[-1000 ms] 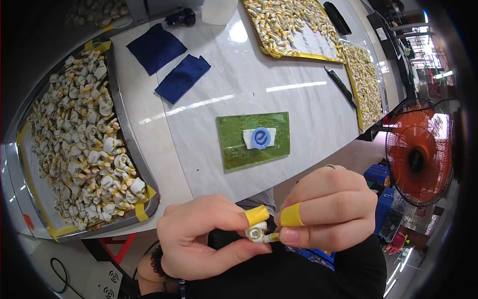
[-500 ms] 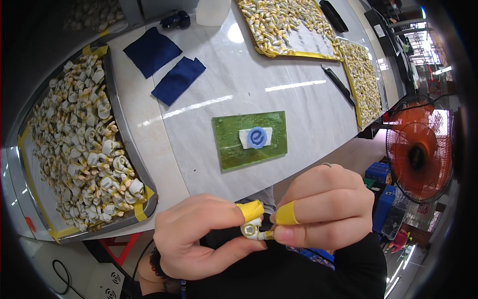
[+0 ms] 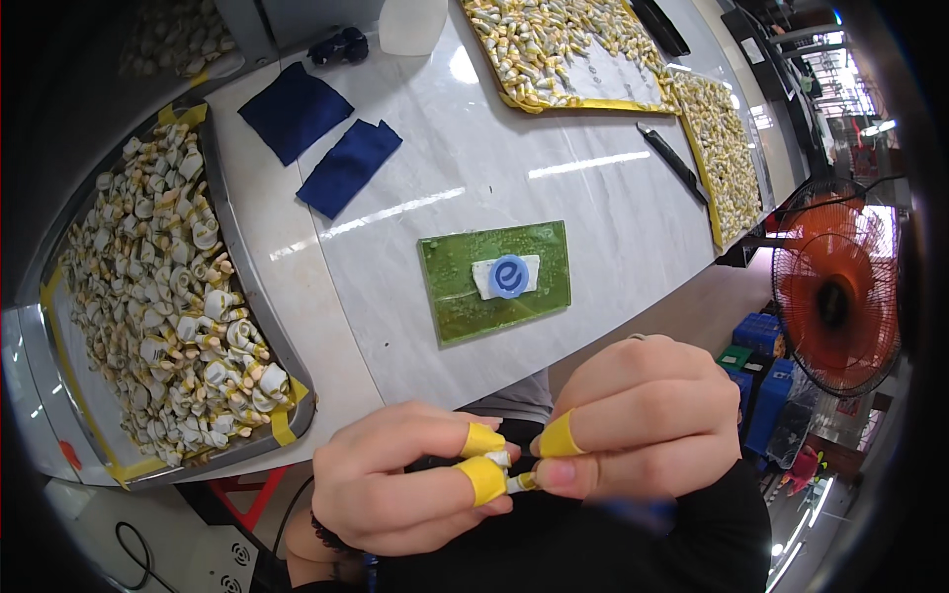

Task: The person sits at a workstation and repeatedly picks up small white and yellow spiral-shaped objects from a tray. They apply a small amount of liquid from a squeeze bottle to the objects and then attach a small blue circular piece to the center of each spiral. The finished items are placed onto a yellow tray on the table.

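In front of my body, low in the head view, my left hand (image 3: 400,484) pinches a small white figurine-like piece (image 3: 502,459). Yellow tape wraps two of its fingers, which cover most of the piece. Close against it, my right hand (image 3: 652,420) has thumb and taped forefinger closed on a thin white stub with a yellow end (image 3: 521,482). Whether that stub is joined to the piece I cannot tell. Beyond the hands, a green glassy slab (image 3: 450,316) lies on the table, bearing a white pad and a round blue cup (image 3: 510,278).
A metal tray (image 3: 297,395) heaped with similar white pieces stands at left. Two dark blue cloths (image 3: 351,168) lie behind the slab. Trays of small white-and-yellow parts (image 3: 554,59) fill the far right, beside a black craft knife (image 3: 674,163). An orange fan (image 3: 833,296) stands at right.
My left fingers have shifted round the piece, and a second taped finger now covers it where the thumb showed before. The right hand keeps its pinch. The view has tilted slightly.
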The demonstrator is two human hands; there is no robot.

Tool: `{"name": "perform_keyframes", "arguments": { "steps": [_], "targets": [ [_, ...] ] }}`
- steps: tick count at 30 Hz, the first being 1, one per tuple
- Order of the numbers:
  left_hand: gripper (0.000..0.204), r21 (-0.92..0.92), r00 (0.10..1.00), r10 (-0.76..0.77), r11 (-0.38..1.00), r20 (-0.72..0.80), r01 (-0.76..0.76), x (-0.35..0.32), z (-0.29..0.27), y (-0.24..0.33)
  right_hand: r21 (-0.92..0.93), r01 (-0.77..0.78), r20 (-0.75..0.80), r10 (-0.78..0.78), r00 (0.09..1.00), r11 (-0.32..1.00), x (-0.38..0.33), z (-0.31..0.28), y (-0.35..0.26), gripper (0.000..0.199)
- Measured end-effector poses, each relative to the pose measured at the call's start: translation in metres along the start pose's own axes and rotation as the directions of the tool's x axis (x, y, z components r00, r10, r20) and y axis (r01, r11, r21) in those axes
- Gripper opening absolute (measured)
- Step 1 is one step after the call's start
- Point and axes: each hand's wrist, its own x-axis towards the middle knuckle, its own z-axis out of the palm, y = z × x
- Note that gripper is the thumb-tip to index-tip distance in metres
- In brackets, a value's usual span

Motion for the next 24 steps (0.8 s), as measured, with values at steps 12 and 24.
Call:
{"name": "perform_keyframes", "arguments": {
  "steps": [12, 24],
  "targets": [
    [0.024, 0.072, 0.999, 0.03, 0.997, -0.025, -0.028, 0.0018, 0.0025, 0.0044, -0.011, 0.038, -0.024, -0.038, 0.999, 0.999, -0.0011, 0.0033, 0.0036, 0.01],
    [0.034, -0.002, 0.997, 0.045, 0.999, 0.058, -0.045, 0.0009, -0.0011, -0.0033, -0.011, 0.032, -0.051, -0.032, 0.998, 0.999, -0.0041, 0.0036, 0.0062, 0.011]
  ]
}}
